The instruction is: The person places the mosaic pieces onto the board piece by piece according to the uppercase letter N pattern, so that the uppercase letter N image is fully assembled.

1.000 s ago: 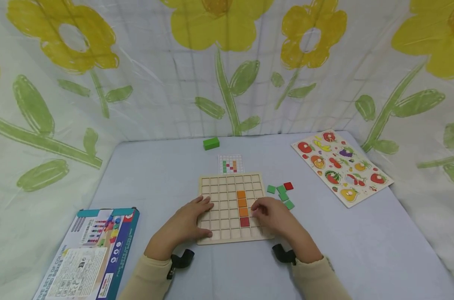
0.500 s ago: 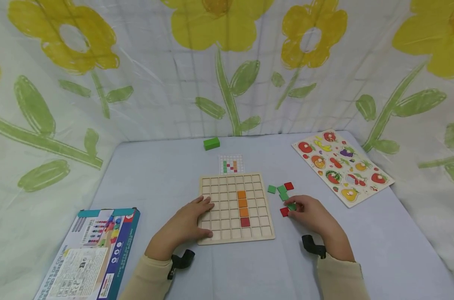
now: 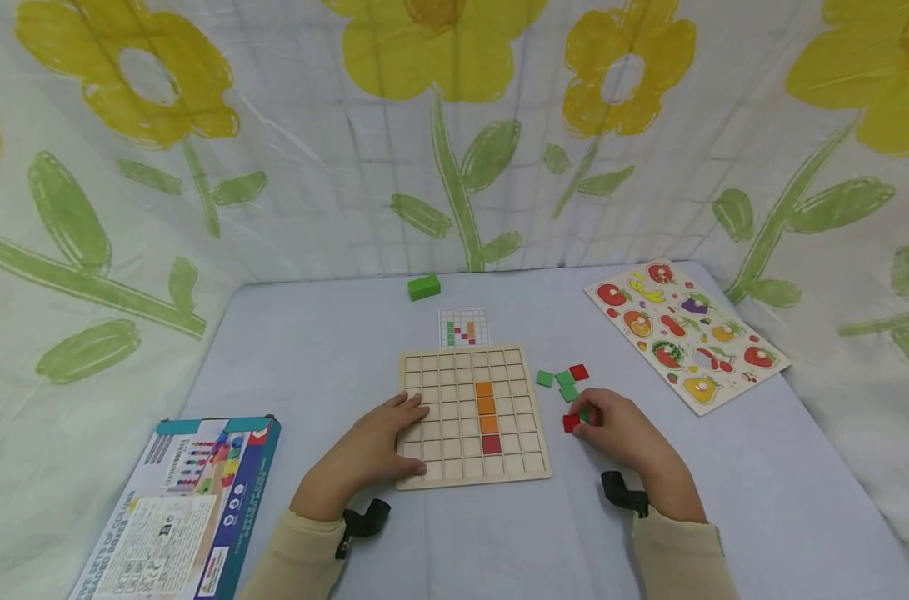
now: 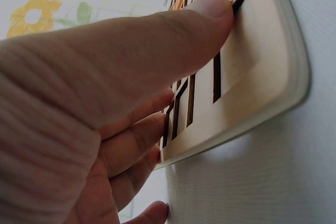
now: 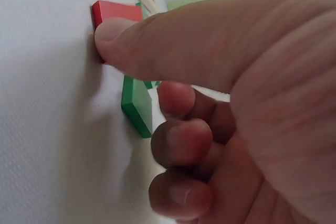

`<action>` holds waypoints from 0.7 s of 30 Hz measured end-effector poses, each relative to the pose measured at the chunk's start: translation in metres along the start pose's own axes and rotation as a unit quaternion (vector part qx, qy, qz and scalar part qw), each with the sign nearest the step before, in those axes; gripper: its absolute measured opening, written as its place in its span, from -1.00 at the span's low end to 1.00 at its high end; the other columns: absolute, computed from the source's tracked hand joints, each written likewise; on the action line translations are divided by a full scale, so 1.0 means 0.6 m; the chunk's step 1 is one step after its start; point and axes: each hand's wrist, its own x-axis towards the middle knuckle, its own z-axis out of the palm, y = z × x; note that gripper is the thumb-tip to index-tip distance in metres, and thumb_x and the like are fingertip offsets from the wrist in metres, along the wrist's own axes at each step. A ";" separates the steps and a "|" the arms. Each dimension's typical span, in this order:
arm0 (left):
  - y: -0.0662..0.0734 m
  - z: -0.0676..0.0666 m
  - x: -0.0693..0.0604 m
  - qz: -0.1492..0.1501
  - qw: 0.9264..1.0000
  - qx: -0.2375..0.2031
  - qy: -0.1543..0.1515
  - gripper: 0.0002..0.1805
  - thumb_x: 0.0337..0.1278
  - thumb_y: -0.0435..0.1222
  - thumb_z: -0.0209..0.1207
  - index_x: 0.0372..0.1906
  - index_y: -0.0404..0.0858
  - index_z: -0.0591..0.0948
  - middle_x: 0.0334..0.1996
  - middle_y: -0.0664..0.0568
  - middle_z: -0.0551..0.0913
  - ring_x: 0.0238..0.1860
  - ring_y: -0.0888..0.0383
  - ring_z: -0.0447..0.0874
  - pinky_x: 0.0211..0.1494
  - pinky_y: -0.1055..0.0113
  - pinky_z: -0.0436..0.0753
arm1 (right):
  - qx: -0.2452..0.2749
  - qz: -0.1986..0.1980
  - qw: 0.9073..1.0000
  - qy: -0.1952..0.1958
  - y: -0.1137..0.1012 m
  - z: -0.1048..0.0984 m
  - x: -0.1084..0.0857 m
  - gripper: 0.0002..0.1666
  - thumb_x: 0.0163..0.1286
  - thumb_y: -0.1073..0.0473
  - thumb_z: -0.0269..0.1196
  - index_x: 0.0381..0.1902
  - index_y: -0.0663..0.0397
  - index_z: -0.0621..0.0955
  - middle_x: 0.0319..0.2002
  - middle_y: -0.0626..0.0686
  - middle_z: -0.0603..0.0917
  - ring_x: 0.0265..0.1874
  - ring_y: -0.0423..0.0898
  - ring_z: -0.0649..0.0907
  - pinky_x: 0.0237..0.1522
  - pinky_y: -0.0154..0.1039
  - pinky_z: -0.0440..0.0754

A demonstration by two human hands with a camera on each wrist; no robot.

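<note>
The square wooden grid board (image 3: 441, 468) lies in the middle of the table, with several orange tiles (image 3: 486, 406) stacked in one column above a dark red tile (image 3: 491, 444). My left hand (image 3: 375, 442) rests on its left edge, thumb and fingers spread over the cells. To the right of the board, my right hand (image 3: 625, 429) pinches a red tile (image 5: 119, 11); the thumb covers part of it and the index finger is hidden in the right wrist view. Beside that tile is a green tile (image 5: 139, 106), under the hand. More green tiles (image 3: 568, 392) lie just beyond.
A small pattern card (image 3: 462, 328) lies behind the board, near a green block (image 3: 424, 287). Another red tile (image 3: 578, 372) is by the loose green tiles. A fruit puzzle board (image 3: 686, 333) sits at back right, a printed box (image 3: 180, 508) at front left.
My right hand has moved from above the board's right part out to the loose tiles, and its thumb and index finger have closed on the red tile. My left hand has stayed in place.
</note>
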 end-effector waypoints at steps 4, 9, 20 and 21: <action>0.000 0.000 -0.001 0.001 1.000 -0.001 0.000 -0.03 0.02 -0.14 0.68 0.58 -0.15 0.53 0.69 0.04 0.35 0.77 -0.08 0.13 0.70 -0.26 0.30 | -0.001 -0.012 1.000 0.012 -0.002 0.004 0.004 -0.81 0.41 0.23 0.51 -0.12 -0.09 0.71 -0.16 0.01 0.66 -0.12 0.00 0.57 -0.14 -0.20 0.61; 0.000 0.001 -0.001 0.002 1.000 0.001 -0.001 -0.03 0.02 -0.14 0.68 0.58 -0.15 0.53 0.69 0.04 0.35 0.77 -0.08 0.13 0.70 -0.25 0.30 | 0.006 -0.018 1.000 0.017 -0.008 0.007 0.004 -0.84 0.43 0.19 0.51 -0.15 -0.11 0.71 -0.31 -0.03 0.64 -0.28 -0.04 0.55 -0.32 -0.25 0.52; 0.004 -0.002 -0.002 -0.003 1.000 0.001 0.000 -0.04 0.04 -0.15 0.67 0.58 -0.16 0.53 0.69 0.01 0.36 0.76 -0.10 0.15 0.71 -0.24 0.30 | 0.053 -0.123 0.990 0.038 -0.124 0.067 0.033 -0.88 0.50 0.19 0.46 -0.16 -0.19 0.73 -0.30 -0.14 0.68 -0.40 -0.10 0.52 -0.41 -0.28 0.48; 0.004 -0.002 -0.001 -0.003 1.000 0.000 -0.001 -0.04 0.04 -0.15 0.67 0.58 -0.16 0.53 0.69 0.01 0.36 0.76 -0.10 0.14 0.71 -0.24 0.30 | 0.057 -0.126 0.990 0.030 -0.134 0.075 0.036 -0.89 0.50 0.19 0.45 -0.17 -0.19 0.73 -0.29 -0.15 0.69 -0.41 -0.10 0.52 -0.41 -0.28 0.48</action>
